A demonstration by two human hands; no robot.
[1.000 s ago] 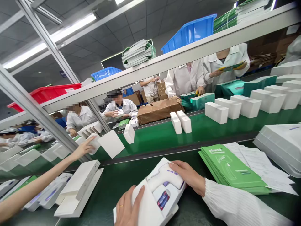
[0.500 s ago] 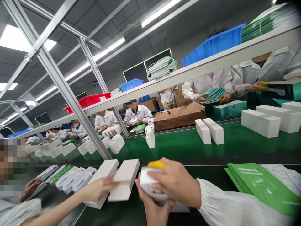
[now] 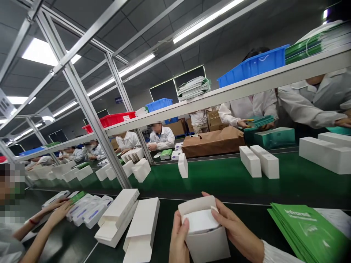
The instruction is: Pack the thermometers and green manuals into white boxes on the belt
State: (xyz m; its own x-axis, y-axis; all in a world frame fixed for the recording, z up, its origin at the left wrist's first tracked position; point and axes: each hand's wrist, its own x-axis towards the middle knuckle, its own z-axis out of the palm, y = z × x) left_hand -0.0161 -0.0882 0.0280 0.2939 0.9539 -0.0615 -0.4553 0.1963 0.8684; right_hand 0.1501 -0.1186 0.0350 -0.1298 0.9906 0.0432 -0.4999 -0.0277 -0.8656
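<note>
A white box point(image 3: 208, 243) with its top flap raised is held between my two hands, low in the middle of the view. Something white sits inside its opening. My left hand point(image 3: 179, 237) grips the box's left side, thumb at the rim. On the right side, my right hand point(image 3: 233, 223) holds the box, its thumb at the opening by the flap. Left of my hands, white boxes with open flaps point(image 3: 144, 226) lie on the dark work surface.
Green printed booklets point(image 3: 309, 230) lie at the right. White boxes point(image 3: 264, 160) stand on the green belt point(image 3: 214, 168) ahead. A co-worker's hands point(image 3: 59, 212) touch packs at the left. A metal post point(image 3: 90, 109) rises at left, and a shelf point(image 3: 192, 104) spans above.
My right hand has moved from over the white item to the box's right side; the box's opening and raised flap now show. The co-worker's reaching hand has drawn back left from the open boxes.
</note>
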